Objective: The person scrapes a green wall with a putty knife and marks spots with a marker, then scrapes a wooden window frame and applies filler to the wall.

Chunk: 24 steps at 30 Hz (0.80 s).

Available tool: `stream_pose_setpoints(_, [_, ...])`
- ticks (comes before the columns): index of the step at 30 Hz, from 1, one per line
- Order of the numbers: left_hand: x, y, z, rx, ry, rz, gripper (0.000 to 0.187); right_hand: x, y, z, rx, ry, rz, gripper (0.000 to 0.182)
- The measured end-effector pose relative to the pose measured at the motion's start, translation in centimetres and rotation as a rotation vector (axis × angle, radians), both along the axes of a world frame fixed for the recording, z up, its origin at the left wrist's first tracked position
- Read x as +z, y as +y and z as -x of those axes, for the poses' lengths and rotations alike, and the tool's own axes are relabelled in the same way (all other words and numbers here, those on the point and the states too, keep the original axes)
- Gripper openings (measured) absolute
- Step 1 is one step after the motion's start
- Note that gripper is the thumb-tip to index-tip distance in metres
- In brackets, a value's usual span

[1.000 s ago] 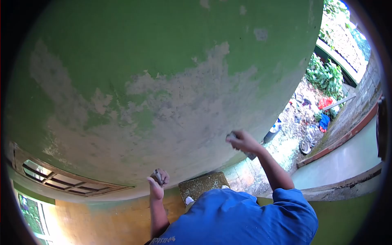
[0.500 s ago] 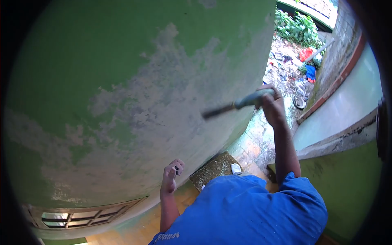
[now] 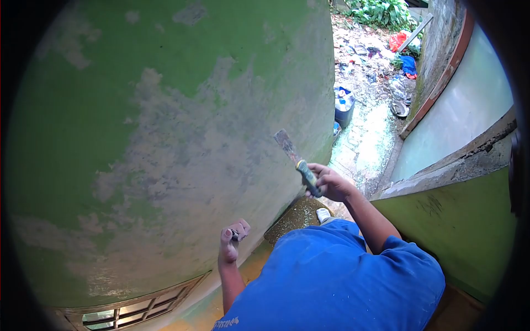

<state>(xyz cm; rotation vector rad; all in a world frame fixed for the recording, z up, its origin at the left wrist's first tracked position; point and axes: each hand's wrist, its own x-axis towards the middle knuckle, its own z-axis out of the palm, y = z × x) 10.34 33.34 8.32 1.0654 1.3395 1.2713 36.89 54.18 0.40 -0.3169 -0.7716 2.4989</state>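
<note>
My right hand (image 3: pixel 334 184) is closed around the green-and-yellow handle of a paint scraper (image 3: pixel 285 145). The scraper's flat, worn blade points up and to the left, in front of the wall. Lower down, my left hand (image 3: pixel 229 248) is dusty and curled around a small dark object (image 3: pixel 236 235), mostly hidden by the fingers. Both hands are near a green wall (image 3: pixel 66 143) whose paint has come away in a wide, ragged whitish-grey patch (image 3: pixel 193 160).
Below me lies a brown mat (image 3: pixel 301 216) sprinkled with flakes. A wooden-framed window (image 3: pixel 132 310) sits low at left. Beyond the wall's edge stand a dark bin (image 3: pixel 344 108), scattered rubbish (image 3: pixel 364 60) and plants (image 3: pixel 383 14). A low green wall (image 3: pixel 458 231) borders my right.
My right hand has come down and left, and the scraper has turned from nearly level to blade up. The view has shifted, bringing the bin into sight. My left hand stays closed.
</note>
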Motion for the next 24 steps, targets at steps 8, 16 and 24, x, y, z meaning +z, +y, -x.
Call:
stream_pose_setpoints(8, [-0.6, 0.6, -0.9, 0.052, -0.056, 0.061, 0.053, -1.2, 1.1, 2.2, -0.036, -0.172, 0.006, 0.031])
stream_pose_setpoints(16, [-1.2, 0.7, -1.9, 0.164, -0.167, 0.201, 0.054, -2.2, 3.7, 2.1, -0.083, -0.353, -0.044, 0.024])
stream_pose_setpoints(24, [-1.3, 1.4, -1.7, 0.094, -0.172, 0.177, 0.049, -4.5, 5.2, 2.4, -0.06, -0.383, -0.053, 0.014])
